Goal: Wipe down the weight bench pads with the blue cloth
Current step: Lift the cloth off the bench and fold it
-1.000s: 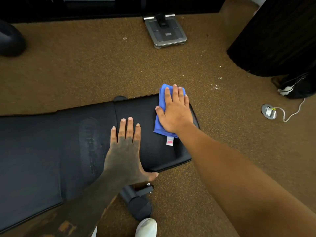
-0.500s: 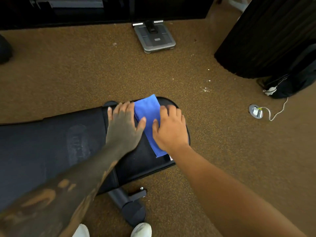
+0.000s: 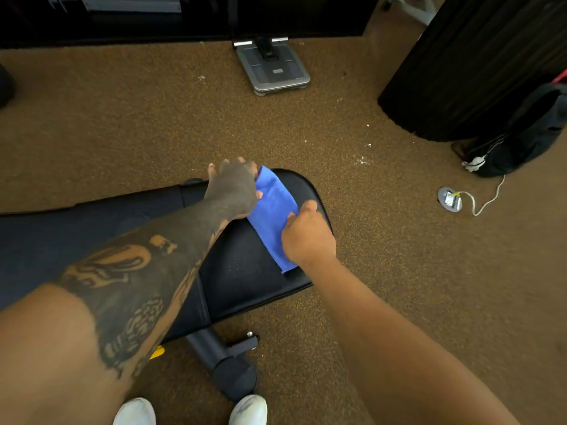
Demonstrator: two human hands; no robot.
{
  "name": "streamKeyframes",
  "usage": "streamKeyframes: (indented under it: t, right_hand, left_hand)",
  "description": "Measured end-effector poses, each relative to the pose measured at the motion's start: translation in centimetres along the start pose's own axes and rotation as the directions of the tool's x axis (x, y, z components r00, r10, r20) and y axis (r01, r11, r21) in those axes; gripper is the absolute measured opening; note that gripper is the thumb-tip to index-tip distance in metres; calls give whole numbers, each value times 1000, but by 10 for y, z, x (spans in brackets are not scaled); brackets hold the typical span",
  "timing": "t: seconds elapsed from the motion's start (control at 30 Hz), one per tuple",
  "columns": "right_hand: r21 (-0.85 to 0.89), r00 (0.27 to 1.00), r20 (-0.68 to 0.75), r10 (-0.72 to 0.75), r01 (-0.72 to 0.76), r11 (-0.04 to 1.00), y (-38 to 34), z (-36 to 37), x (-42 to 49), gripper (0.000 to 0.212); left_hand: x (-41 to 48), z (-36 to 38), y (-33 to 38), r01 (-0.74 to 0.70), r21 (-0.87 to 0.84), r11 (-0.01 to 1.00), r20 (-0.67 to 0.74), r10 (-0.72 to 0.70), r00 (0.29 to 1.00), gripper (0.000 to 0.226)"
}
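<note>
Folded blue microfibre cloth [image 3: 273, 216] lies mid-frame on black padded bench seat [image 3: 245, 271], long axis diagonal. L hand [image 3: 234, 191] pinches top-left edge, R hand [image 3: 306, 237] lower-right edge; both touching.

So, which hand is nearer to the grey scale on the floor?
Left. The left hand is at the far end of the blue cloth, toward the grey scale. The right hand is at the cloth's near end, farther from it.

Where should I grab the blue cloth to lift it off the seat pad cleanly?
Probably pinch the blue cloth at its far upper corner, coming from above. It lies flat across the seat pad, the left hand touching its left edge, the right hand covering its near right edge.
</note>
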State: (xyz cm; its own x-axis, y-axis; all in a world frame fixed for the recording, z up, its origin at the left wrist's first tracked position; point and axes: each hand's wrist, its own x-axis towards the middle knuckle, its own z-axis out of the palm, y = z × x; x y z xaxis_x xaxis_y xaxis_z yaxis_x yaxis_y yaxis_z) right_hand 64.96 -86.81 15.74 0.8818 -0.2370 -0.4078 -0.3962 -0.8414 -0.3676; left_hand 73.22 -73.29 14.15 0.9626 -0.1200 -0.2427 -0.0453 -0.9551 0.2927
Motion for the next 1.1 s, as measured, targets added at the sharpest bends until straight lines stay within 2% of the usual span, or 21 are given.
streamKeyframes:
  t: [0.07,0.2,0.23,0.33,0.37,0.47,0.53,0.57,0.63,0.7,0.77,0.87,1.0,1.1]
  right_hand:
    - [49,1000,-9,-23,23,999,-5,-6,-4,22]
    - [90,994,-90,-65,73,993,-19,-19,-12,21]
    - [106,992,-103,-68,79,991,-24,-23,-14,22]
    - [155,987,-134,-85,106,982,-40,-33,-16,25]
    - [164,986,-140,-96,118,979,-46,-36,-17,25]
    - [200,981,-129,-146,170,965,-69,-50,-23,25]
    - [285,988,-67,-141,154,946,-89,-62,-28,31]
    - [341,992,3,-127,118,933,-98,-67,-31,32]
    - [407,977,184,-106,23,913,-119,-75,-37,27]
    - [397,942,314,-121,-15,918,-139,-79,-41,23]
    - [384,916,367,-164,11,923,-163,-78,-48,18]
    - [361,912,324,-252,127,924,-200,-63,-62,18]
    - [434,915,215,-341,224,873,-251,-34,-87,15]
    - [487,903,152,-402,285,825,-290,-12,-110,15]
  left_hand:
    - [-8,-3,-4,-5,-96,995,-72,-2,997,16]
    - [-25,-15,-14,58,-405,912,-81,-99,992,16]
    - [-30,-20,-16,77,-461,884,-65,-121,991,19]
    - [-44,-37,-23,191,-600,777,33,-214,976,55]
    - [-49,-42,-26,233,-641,732,66,-250,966,57]
    - [-68,-61,-40,330,-767,551,169,-322,932,25]
    - [-82,-76,-52,367,-867,336,255,-335,907,15]
    - [-90,-84,-59,370,-902,223,286,-333,899,17]
    - [-108,-98,-78,345,-934,92,292,-362,885,29]
    - [-128,-110,-98,319,-947,33,278,-412,868,34]
    - [-149,-118,-118,295,-956,-9,265,-467,844,34]
    - [-179,-127,-143,212,-975,-68,213,-554,804,34]
    - [-221,-142,-177,105,-986,-133,165,-627,761,29]
    - [-250,-153,-205,47,-986,-162,148,-700,699,24]
